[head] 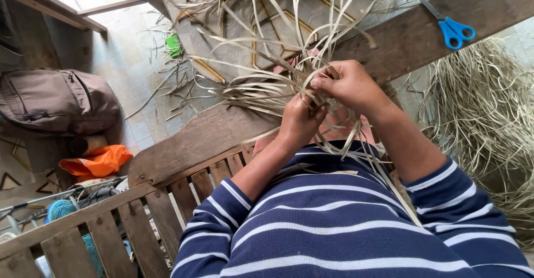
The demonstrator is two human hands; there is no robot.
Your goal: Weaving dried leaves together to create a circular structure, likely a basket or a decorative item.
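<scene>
Both hands work a bundle of pale dried palm strips (267, 83) held above my lap. My left hand (297, 119) grips the woven base of the strips from below, fingers curled round them. My right hand (350, 86) pinches strips at the top of the bundle, thumb and fingers pressed together. Loose strip ends fan out away from me, and a few hang down over my blue striped top.
Blue-handled scissors (453, 28) lie on the wooden bench plank (411, 33). A heap of dried fibre (489, 117) lies at right. A brown backpack (55, 100), an orange cloth (97, 161) and a slatted bench back (111, 222) are at left.
</scene>
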